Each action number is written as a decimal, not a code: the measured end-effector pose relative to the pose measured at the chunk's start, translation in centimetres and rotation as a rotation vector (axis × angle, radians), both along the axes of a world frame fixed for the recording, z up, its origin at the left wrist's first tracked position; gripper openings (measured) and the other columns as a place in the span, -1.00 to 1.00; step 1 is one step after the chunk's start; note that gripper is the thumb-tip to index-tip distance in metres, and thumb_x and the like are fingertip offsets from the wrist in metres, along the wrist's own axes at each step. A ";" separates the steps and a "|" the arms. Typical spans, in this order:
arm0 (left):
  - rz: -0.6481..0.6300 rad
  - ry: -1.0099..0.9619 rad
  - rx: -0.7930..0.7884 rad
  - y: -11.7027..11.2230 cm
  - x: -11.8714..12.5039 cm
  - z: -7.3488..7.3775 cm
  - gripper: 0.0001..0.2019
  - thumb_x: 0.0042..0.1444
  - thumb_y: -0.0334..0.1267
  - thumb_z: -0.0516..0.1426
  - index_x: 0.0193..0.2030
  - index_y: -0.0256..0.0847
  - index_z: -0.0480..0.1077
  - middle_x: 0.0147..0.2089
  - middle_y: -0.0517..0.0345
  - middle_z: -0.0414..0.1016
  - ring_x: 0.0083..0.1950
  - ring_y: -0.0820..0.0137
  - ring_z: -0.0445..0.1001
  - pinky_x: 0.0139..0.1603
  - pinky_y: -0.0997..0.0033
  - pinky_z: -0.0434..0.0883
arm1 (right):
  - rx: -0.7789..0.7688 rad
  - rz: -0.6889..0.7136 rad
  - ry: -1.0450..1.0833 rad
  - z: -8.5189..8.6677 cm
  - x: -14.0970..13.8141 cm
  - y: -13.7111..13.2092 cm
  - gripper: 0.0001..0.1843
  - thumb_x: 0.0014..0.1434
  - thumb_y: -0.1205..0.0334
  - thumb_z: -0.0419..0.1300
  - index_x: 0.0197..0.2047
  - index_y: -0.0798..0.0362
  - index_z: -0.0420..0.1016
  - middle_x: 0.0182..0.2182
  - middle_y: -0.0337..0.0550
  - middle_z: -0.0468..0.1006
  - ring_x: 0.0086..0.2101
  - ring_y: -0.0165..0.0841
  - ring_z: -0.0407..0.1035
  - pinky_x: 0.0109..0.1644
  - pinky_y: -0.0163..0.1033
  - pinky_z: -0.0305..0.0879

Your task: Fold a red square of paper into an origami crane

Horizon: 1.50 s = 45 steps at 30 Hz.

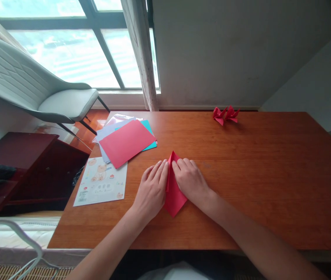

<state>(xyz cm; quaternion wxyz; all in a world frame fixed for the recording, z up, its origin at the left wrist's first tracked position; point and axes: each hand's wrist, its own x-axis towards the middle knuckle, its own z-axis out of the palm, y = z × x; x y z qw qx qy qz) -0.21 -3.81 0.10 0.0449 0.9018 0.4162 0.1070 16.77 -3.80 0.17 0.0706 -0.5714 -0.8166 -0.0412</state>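
A piece of red origami paper [175,202], partly folded into a kite-like diamond, lies on the wooden table with its points facing away from and towards me. My left hand [154,186] grips its left side, fingers pressed together along the raised folded edge. On the other side, my right hand [191,179] is closed on the paper near its upper part, with the fingertips close to the centre fold. The two hands nearly meet near the far tip. My fingers and palms cover parts of both side edges.
Red, teal and pale sheets [127,142] are stacked at left, beside a white bear-printed sheet [102,181]. Two red folded paper figures [226,115] stand at the table's [264,175] far edge. A grey chair [66,103] is by the window.
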 end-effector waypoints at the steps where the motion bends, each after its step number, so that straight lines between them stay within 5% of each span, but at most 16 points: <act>1: 0.000 0.002 -0.003 0.0 0.0 0.0 -0.30 0.11 -0.50 -0.02 0.44 -0.40 0.01 0.45 -0.16 0.15 0.48 0.16 0.08 0.41 0.12 0.09 | 0.000 -0.001 -0.001 0.0 0.0 0.0 -0.75 0.31 0.44 0.05 -0.01 0.19 0.47 -0.27 -0.02 0.48 -0.25 -0.19 0.28 -0.17 -0.10 0.17; 7: 0.018 0.014 -0.012 0.0 0.1 0.1 -0.32 0.12 -0.46 0.00 0.43 -0.42 0.05 0.45 -0.17 0.15 0.47 0.14 0.12 0.41 0.11 0.10 | 0.003 -0.046 -0.003 0.0 -0.1 0.5 -0.49 0.36 0.40 -0.01 0.35 0.30 0.17 -0.20 0.04 0.50 -0.23 -0.19 0.29 -0.16 -0.09 0.19; 17: -0.028 0.034 -0.021 0.3 -0.2 0.4 -0.33 0.14 -0.47 -0.01 0.43 -0.35 0.08 0.49 -0.11 0.05 0.48 0.14 0.09 0.40 0.10 0.12 | -0.026 -0.050 -0.022 -0.1 -0.5 1.1 -0.58 0.37 0.40 -0.04 0.24 0.27 0.33 -0.18 0.05 0.51 -0.19 -0.18 0.31 -0.14 -0.08 0.21; 32: -0.122 0.065 -0.023 0.6 -0.7 0.4 -0.36 0.16 -0.46 -0.01 0.43 -0.31 0.12 0.51 -0.05 0.00 0.50 0.15 0.03 0.44 0.08 0.07 | -0.052 -0.041 -0.016 -0.3 -0.4 1.1 -0.51 0.35 0.39 -0.03 0.31 0.29 0.25 -0.13 0.11 0.50 -0.17 -0.16 0.30 -0.12 -0.08 0.20; 45: -0.048 0.064 -0.027 0.0 0.3 0.7 -0.39 0.23 -0.34 0.00 0.43 -0.38 0.09 0.51 -0.11 -0.01 0.50 0.08 0.04 0.43 0.03 0.08 | -0.064 -0.065 -0.012 -0.4 -0.5 1.4 -0.52 0.38 0.38 -0.08 0.31 0.31 0.25 -0.13 0.12 0.51 -0.17 -0.17 0.31 -0.11 -0.09 0.22</act>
